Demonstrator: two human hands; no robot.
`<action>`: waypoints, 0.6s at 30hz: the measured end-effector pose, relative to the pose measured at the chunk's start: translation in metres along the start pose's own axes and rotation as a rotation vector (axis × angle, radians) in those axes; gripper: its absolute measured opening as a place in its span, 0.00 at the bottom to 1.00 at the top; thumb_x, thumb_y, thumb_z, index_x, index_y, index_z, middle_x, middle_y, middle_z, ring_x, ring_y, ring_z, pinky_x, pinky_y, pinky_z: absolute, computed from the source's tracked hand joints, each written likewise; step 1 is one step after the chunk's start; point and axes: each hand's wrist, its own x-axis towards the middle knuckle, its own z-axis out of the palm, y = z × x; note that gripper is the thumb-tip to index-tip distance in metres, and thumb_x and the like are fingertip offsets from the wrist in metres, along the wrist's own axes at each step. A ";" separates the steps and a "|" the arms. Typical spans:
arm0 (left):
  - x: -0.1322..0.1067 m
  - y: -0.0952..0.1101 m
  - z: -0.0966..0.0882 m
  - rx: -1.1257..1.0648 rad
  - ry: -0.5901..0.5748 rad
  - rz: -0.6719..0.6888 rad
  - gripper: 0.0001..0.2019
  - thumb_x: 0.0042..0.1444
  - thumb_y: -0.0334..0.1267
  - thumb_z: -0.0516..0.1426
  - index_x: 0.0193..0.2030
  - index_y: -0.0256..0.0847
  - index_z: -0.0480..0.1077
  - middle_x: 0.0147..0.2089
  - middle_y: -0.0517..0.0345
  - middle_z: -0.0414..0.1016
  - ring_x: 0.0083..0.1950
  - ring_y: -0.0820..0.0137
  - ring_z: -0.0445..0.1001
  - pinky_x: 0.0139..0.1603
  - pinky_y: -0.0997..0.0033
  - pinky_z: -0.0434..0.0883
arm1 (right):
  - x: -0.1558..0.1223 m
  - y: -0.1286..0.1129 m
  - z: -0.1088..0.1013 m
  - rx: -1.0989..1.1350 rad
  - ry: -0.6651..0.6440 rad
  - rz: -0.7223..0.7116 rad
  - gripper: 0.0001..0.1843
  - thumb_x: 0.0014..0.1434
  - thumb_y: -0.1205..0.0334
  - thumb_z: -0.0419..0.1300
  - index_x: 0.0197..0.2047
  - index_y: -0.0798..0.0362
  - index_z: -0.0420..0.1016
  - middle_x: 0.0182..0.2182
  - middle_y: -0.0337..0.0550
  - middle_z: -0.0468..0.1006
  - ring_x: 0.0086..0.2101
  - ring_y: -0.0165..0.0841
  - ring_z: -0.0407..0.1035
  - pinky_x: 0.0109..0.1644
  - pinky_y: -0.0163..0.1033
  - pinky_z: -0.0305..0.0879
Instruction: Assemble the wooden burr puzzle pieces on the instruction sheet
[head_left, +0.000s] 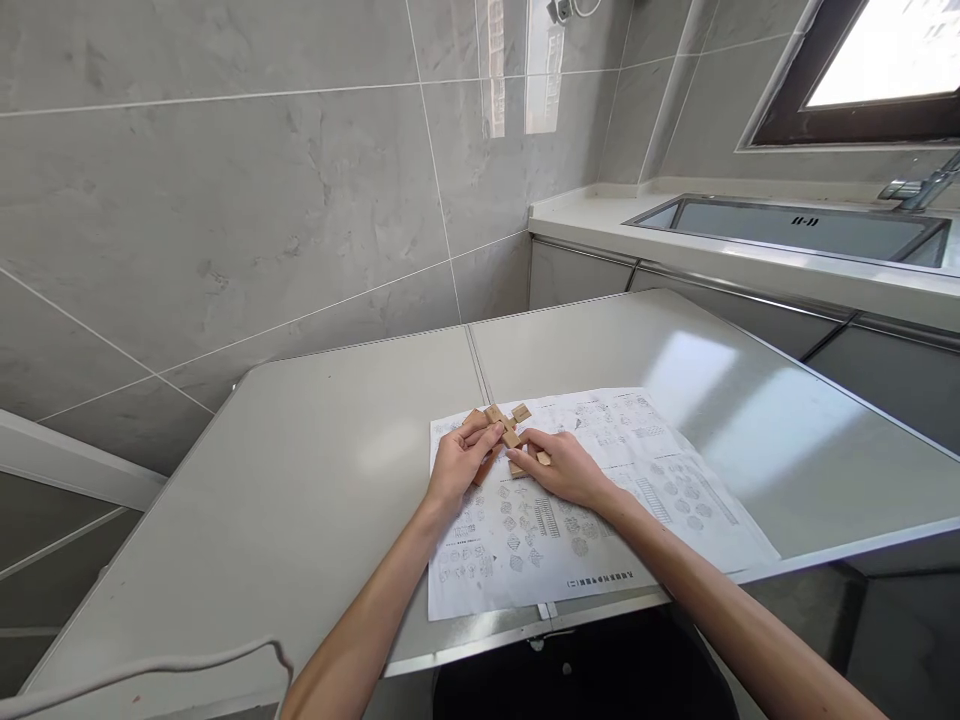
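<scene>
Clock ref: centred on the hands, 12 straight ahead.
Table: pale, glossy table [352, 490], seam running away at 11; window glare streaks at 3.
Sheet: white printed paper [465, 590] on the table under both hands, creased, rows of small diagrams, bold heading along its near edge at 5.
Wooden piece: cross-like wooden piece [510, 428], raised over the sheet's far left part, between the hands.
Left hand: left hand [454, 468] pinching the wooden piece, thumb on top.
Right hand: right hand [566, 468], fingertips at the piece's near right end; can't tell if it grips.
Loose block: small wooden block [518, 471] at 6, below the right thumb.
Wall: grey marbled tile wall [262, 180], 10 to 12, light grout lines, window reflections at 12.
Counter: white counter [585, 210] at 1, grey cabinets [735, 310] beneath.
Sink: steel sink [795, 232] at 2, faucet [919, 190] behind its right end.
Window: dark-framed window [885, 60] at 2, above the sink, bright.
Cord: pale cord [187, 662] at 8, near table edge.
</scene>
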 end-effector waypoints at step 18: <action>-0.001 0.001 0.002 0.023 -0.045 -0.003 0.26 0.54 0.51 0.72 0.56 0.41 0.80 0.55 0.46 0.85 0.58 0.52 0.82 0.65 0.53 0.73 | 0.000 0.005 0.002 0.038 0.053 -0.018 0.24 0.73 0.40 0.53 0.33 0.49 0.69 0.21 0.33 0.67 0.23 0.32 0.64 0.31 0.37 0.60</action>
